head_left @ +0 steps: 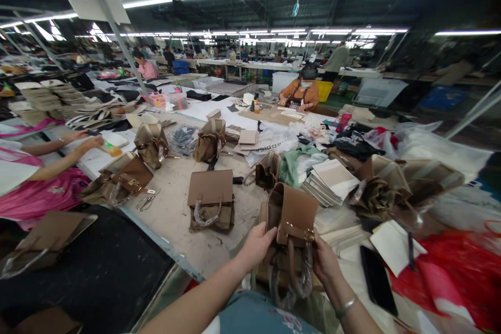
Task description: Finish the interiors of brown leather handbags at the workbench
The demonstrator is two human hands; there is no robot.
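Observation:
A brown handbag with its flap up is held between my hands at the table's front edge. Its handles, wrapped in clear plastic, hang down toward me. My left hand grips the bag's left side, thumb on the edge of the opening. On the right side, my right hand closes around the bag by the metal clasp; some of its fingers are hidden behind it. Just left of my hands, another brown handbag lies with its flap closed. A smaller open bag stands behind the held one.
Scissors lie left on the table. Stacked light panels, a black phone and red plastic crowd the right. More bags stand farther back. A co-worker's hands are at left; another person sits opposite.

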